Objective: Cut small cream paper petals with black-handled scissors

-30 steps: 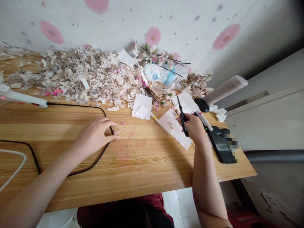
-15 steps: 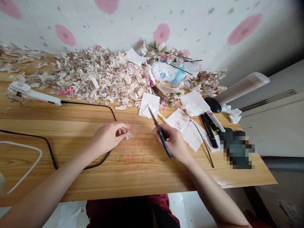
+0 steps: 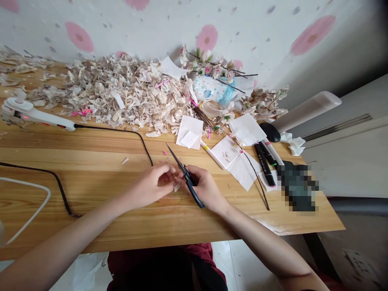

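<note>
Right hand [image 3: 206, 188] closing firmly around a pair of black-handled scissors [image 3: 188, 180], the fingers wrapping the grip and the narrow blades pointing up and to the left over the table. Left hand [image 3: 153, 186] curling almost shut just beside the blades, keeping its fingertips [image 3: 169, 173] very near to them. Showing right under those fingertips, a small pale scrap [image 3: 176, 187]; whether pinched by the hand or only lying there, impossible to tell from this view.

Both hands hovering over a wooden table [image 3: 145, 226]. Spreading along the back of the table, a large heap of shredded pale scraps [image 3: 121, 91], with some pink bits among them. Lying at the left side, a white glue gun [image 3: 30, 112], its black cord [image 3: 115, 130] running across the wood. Lying ahead of the hands, white paper squares [image 3: 189, 132], a yellow-tipped pen [image 3: 210, 154] and a thin dark stem [image 3: 256, 178]. Standing near the wall, artificial blossom branches [image 3: 209, 66], just behind a small glass dish [image 3: 211, 108]. Lying at the right, black marker pens [image 3: 264, 165], beside a pixelated object [image 3: 297, 188].
</note>
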`<state>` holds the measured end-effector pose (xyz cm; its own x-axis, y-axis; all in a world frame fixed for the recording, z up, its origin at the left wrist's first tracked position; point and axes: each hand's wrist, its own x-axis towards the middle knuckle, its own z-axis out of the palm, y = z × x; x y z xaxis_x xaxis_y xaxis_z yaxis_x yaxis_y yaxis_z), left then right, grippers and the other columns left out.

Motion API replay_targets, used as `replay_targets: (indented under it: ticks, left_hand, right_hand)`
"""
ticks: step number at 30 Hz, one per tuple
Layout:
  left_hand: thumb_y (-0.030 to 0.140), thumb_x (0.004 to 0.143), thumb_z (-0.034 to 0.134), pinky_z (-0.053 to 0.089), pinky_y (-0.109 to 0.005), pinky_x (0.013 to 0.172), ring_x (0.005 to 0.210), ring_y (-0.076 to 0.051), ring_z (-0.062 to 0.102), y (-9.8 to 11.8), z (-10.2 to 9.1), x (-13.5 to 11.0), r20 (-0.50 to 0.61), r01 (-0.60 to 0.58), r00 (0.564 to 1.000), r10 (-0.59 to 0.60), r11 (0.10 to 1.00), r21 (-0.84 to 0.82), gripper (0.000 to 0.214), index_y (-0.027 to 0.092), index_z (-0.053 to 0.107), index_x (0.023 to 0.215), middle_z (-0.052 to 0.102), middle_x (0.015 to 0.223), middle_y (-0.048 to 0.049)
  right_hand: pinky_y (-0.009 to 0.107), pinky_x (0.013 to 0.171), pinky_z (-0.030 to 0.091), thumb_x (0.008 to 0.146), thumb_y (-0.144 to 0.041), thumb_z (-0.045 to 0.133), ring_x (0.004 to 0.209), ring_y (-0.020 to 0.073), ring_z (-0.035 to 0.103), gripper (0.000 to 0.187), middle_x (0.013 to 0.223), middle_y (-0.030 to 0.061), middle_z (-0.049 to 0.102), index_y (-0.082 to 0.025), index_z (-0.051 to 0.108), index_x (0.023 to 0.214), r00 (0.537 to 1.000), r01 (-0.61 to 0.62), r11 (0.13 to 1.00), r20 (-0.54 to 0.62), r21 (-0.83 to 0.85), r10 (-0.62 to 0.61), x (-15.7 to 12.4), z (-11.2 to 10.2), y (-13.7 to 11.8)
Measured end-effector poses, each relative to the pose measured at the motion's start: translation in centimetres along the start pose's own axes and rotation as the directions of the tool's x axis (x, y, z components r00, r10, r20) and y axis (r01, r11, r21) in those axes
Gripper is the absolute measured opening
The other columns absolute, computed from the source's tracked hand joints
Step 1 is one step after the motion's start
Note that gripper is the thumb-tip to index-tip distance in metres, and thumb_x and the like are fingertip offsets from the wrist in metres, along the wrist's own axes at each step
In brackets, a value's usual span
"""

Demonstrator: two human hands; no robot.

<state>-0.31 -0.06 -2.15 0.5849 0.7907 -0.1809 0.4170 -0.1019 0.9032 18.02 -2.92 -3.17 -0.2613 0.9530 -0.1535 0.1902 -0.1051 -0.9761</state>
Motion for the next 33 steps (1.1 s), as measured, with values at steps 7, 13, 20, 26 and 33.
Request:
replay_targets:
  ticks: [7,13,20,26,33]
  left_hand:
    - [0.031,0.082,0.059,0.047,-0.028,0.072,0.075,-0.017,0.061,0.7,0.0,0.5,-0.021,0.033,0.999,-0.036,0.993,-0.114,0.017,0.017,0.063,0.075,0.067,0.076,-0.0009]
    - [0.032,0.085,0.057,0.046,-0.027,0.07,0.074,-0.016,0.061,0.7,-0.3,0.5,-0.083,0.011,0.996,-0.024,0.987,-0.163,0.019,0.017,0.063,0.075,0.068,0.076,-0.0015]
    - [0.034,0.079,0.065,0.045,-0.025,0.064,0.067,-0.014,0.058,0.3,-0.1,0.5,-0.049,0.052,0.996,-0.071,0.948,-0.314,0.019,0.015,0.065,0.075,0.066,0.071,-0.0012]
    - [0.032,0.077,0.067,0.043,-0.024,0.064,0.065,-0.012,0.057,0.5,-0.6,0.7,-0.079,0.071,0.991,-0.111,0.915,-0.397,0.017,0.016,0.065,0.07,0.065,0.068,0.0003]
    - [0.029,0.073,0.072,0.039,-0.022,0.062,0.061,-0.009,0.051,0.8,-1.2,0.4,-0.227,0.027,0.958,-0.172,0.848,-0.529,0.017,0.016,0.063,0.065,0.059,0.062,0.0043]
  right_hand:
    - [0.021,0.051,0.04,0.078,-0.036,0.07,0.053,0.0091,0.045,0.025,0.066,-0.0047,0.051,-0.018,0.054,0.08,0.995,-0.073,0.995,-0.059,0.074,0.078,-0.1,-0.3,-0.3]
    - [0.022,0.048,0.04,0.076,-0.041,0.071,0.049,0.0083,0.043,0.03,0.063,-0.0062,0.046,-0.018,0.051,0.078,0.992,-0.118,0.985,-0.02,0.128,0.122,0.0,-0.8,-0.6]
    - [0.022,0.045,0.042,0.074,-0.054,0.07,0.047,0.0084,0.045,0.041,0.063,-0.0062,0.045,-0.019,0.05,0.079,0.984,-0.171,0.971,-0.013,0.169,0.176,-0.1,-0.5,-1.1]
    - [0.027,0.053,0.05,0.081,-0.067,0.058,0.049,0.0083,0.038,0.049,0.065,-0.0068,0.038,-0.02,0.045,0.085,0.989,-0.116,0.973,0.114,0.202,0.094,-0.7,-0.6,-1.2]
    - [0.035,0.071,0.046,0.079,-0.084,0.029,0.075,0.0188,0.05,0.073,0.093,0.0086,0.054,-0.016,0.048,0.102,0.962,0.13,0.974,0.263,-0.187,-0.078,-3.0,-1.7,-2.1]
